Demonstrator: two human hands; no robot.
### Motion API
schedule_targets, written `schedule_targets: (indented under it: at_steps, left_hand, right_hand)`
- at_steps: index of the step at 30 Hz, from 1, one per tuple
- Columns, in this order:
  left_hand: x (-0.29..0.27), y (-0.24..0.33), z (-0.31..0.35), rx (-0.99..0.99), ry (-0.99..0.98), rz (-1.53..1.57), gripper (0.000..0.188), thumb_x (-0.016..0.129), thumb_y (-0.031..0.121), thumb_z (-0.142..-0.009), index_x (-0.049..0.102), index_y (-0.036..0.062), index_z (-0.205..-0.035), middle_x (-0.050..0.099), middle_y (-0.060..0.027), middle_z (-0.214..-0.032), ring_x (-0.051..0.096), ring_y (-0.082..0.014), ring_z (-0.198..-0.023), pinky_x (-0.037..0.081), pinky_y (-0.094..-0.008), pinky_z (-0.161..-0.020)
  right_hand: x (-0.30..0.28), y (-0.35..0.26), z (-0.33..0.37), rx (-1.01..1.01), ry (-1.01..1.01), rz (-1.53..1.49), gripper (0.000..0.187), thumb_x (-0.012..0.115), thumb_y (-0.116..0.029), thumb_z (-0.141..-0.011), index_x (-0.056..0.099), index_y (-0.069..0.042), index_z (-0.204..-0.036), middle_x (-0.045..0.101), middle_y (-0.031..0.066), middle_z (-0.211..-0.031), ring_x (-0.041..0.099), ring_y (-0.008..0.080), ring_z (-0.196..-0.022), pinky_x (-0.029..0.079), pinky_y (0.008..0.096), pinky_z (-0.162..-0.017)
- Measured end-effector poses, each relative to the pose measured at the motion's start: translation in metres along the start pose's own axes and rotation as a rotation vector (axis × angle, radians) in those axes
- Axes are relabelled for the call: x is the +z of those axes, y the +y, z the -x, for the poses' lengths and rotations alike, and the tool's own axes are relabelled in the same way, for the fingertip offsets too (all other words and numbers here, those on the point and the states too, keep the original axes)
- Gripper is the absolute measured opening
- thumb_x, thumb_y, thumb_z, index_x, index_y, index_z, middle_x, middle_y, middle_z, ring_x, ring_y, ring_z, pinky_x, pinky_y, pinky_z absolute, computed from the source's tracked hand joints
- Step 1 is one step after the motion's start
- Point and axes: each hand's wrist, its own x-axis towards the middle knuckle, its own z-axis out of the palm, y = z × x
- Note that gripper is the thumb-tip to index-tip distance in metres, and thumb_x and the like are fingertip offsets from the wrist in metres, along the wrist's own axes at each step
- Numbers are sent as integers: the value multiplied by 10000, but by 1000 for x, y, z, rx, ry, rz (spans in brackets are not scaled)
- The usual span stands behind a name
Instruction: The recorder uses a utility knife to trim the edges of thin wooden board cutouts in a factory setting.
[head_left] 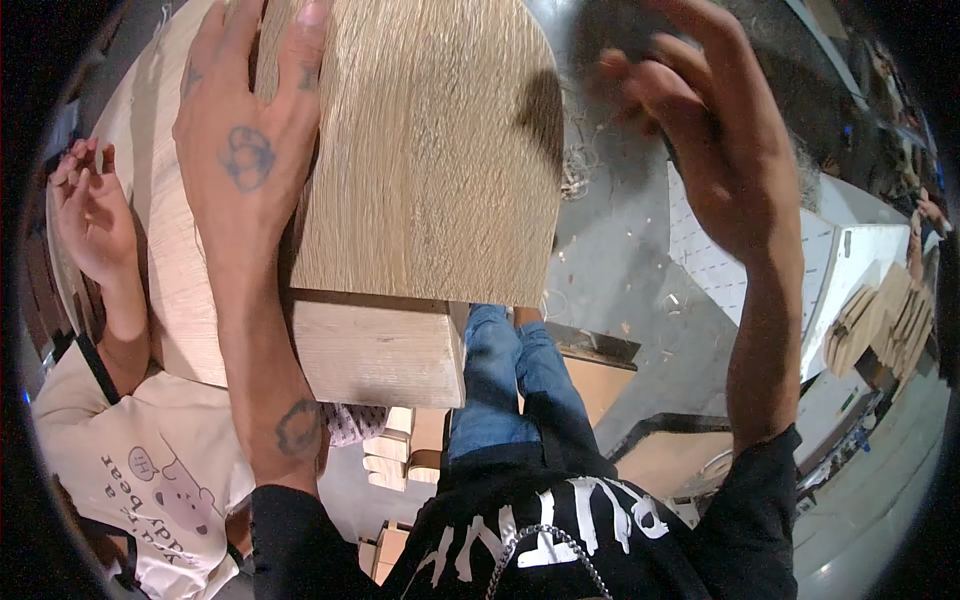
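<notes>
Wood block: a thick piece of pale wood (430, 150) with a rounded top edge fills the upper middle of the view. Its broad grained face is turned to the camera, and its flat cut end (380, 355) looks down toward the person's legs.

Left hand: the left hand (245, 140) lies flat against the left side of the wood block, fingers stretched up along the face. The grip here is open and pressing, not wrapped around; the fingertips reach the top edge of the view.

Right hand: the right hand (710, 130) is in the air to the right of the wood block, not touching it. Its fingers are spread and a little curled, blurred, and this grip has nothing in it.

Board behind: a second pale board (170, 250) stands just behind and left of the wood block, partly hidden by the left forearm.

Other person: at the left edge, another person in a cream shirt (150, 450) raises one hand (90, 215) beside the board behind. I cannot tell if that hand touches it.

Below: blue jeans (500, 380) and a black top with white print (540, 530) of the person are seen under the block.

Floor: the grey floor (620, 250) carries curled wood shavings (575, 165) right of the block.

Bench: a white bench (860, 260) at the right has a stack of small wood pieces (880, 320) near it, well apart from both hands.
</notes>
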Motion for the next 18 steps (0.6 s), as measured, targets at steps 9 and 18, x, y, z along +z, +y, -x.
schedule_targets:
  at_steps: [9, 18]
  left_hand:
    - [41, 64, 27, 19, -400, -15, 633, 537, 546, -968, 569, 70, -1384, 481, -321, -1416, 457, -468, -1320, 361, -512, -1091]
    - [48, 61, 26, -1, -452, -1, 653, 529, 555, -969, 562, 58, -1392, 468, -338, -1421, 438, -481, -1334, 334, -530, -1105]
  right_hand:
    - [-2, 25, -84, -111, -263, 68, 312, 504, -83, -1023, 575, -50, -1325, 681, 144, -1199, 661, 224, -1058, 526, 368, -921]
    - [6, 49, -96, -202, -232, 161, 422, 511, 54, -929, 615, -99, -1308, 684, 111, -1244, 649, 212, -1086, 498, 338, -940]
